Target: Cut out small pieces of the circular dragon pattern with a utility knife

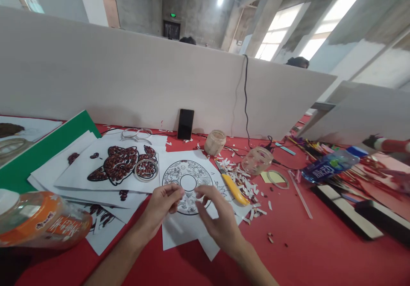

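My left hand (165,201) hovers over the lower left of a white sheet printed with a round black line drawing (169,173). Its thumb and forefinger are pinched together; anything between them is too small to make out. Across from it, my right hand (218,213) is held above the lower right of the drawing, fingers curved and apart, with nothing visible between them. The two hands are close but not touching. Just right of the sheet, a yellow utility knife (235,189) lies among white paper scraps (248,183).
At left are a sheet with a seed-covered animal picture (121,164), a green board (57,149) and an orange-labelled jar (48,222). Behind stand a phone (185,124) and two jars (215,142). A blue-capped bottle (333,165) and black-and-white blocks (347,213) lie at right.
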`<move>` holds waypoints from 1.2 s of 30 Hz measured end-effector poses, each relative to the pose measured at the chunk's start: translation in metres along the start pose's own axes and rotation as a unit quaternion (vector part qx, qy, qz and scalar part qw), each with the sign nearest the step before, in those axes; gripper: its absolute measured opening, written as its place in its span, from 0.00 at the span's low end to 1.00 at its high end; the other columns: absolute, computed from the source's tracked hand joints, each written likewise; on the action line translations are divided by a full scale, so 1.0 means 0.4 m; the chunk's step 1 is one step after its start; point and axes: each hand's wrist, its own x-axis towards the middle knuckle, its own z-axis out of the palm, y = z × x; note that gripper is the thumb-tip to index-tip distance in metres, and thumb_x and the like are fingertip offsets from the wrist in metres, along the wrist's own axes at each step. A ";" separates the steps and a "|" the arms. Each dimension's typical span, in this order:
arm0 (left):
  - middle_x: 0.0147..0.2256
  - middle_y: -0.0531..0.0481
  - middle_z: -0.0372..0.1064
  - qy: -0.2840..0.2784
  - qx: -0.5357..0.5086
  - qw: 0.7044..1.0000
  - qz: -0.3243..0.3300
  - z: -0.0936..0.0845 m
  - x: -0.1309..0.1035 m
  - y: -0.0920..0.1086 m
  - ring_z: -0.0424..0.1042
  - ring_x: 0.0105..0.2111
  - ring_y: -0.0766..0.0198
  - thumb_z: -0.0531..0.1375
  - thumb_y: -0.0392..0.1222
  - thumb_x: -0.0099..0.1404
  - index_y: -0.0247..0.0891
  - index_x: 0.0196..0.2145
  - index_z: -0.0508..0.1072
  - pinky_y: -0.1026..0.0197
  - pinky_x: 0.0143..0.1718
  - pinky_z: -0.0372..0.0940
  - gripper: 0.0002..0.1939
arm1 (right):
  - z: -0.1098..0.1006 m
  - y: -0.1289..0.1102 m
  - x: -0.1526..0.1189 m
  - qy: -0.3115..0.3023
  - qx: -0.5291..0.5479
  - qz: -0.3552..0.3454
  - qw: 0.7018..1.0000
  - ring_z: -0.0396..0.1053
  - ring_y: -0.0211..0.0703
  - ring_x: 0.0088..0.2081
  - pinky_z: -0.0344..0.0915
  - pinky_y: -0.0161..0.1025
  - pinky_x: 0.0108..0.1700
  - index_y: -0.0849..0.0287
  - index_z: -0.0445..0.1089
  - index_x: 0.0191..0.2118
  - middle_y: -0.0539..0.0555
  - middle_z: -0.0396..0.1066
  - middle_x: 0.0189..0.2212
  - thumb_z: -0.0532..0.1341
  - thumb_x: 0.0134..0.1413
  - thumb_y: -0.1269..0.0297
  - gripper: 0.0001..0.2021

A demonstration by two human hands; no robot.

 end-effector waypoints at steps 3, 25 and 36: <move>0.23 0.58 0.57 -0.009 -0.021 0.999 -0.025 0.010 -0.009 0.005 0.52 0.23 0.72 0.71 0.55 0.54 0.36 0.25 0.68 0.68 0.22 0.47 0.21 | -0.027 -0.006 0.009 -0.135 -0.192 -0.175 0.956 0.73 0.49 0.47 0.70 0.47 0.48 0.55 0.67 0.58 0.58 0.76 0.45 0.56 0.69 0.73 0.15; 0.64 0.42 0.65 -0.041 0.673 0.698 0.241 -0.036 -0.007 -0.045 0.62 0.64 0.46 0.64 0.59 0.65 0.42 0.63 0.66 0.44 0.61 0.59 0.34 | -0.012 0.106 -0.005 0.005 -0.115 0.022 0.993 0.77 0.45 0.39 0.73 0.41 0.42 0.53 0.75 0.48 0.55 0.79 0.39 0.59 0.69 0.66 0.08; 0.64 0.43 0.65 -0.042 0.679 0.689 0.251 -0.047 0.003 -0.052 0.62 0.63 0.47 0.65 0.55 0.64 0.40 0.62 0.66 0.45 0.61 0.59 0.33 | -0.013 0.131 -0.011 -0.110 -0.272 -0.161 0.942 0.72 0.45 0.36 0.65 0.44 0.42 0.59 0.72 0.50 0.55 0.77 0.36 0.57 0.70 0.72 0.09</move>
